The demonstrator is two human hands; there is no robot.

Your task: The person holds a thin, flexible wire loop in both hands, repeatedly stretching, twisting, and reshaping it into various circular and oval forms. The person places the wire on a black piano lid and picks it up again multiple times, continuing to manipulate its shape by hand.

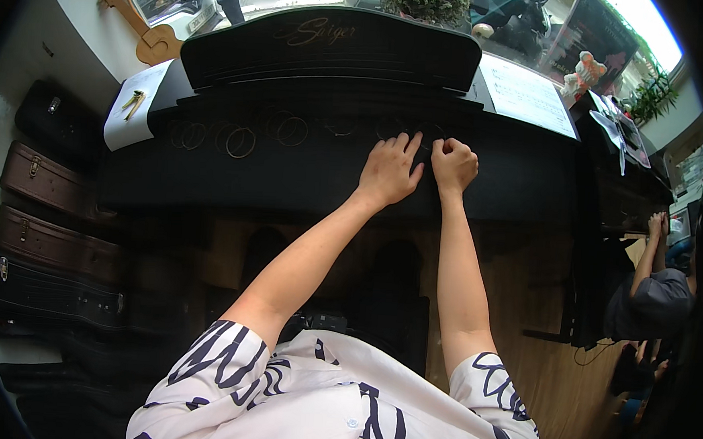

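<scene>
Over the closed black piano lid [499, 180], both my hands work close together, right of its middle. My left hand [391, 170] rests palm down with its fingers stretched and the thumb apart. Just right of it, my right hand [454, 165] has its fingers curled into a pinch. A faint thin loop shows by the fingertips, but what the pinch holds is too small and dark to make out. To the left, several thin wire coils lie in a row on the lid, among them a bright double coil [240, 157] and another coil [292, 145].
The piano's tall music stand [329, 53] rises behind the lid. White paper with small yellowish pieces [133, 105] lies at the left end, a printed sheet [528, 93] at the right. Instrument cases [64, 182] are stacked on the left. Another person [656, 298] sits at far right.
</scene>
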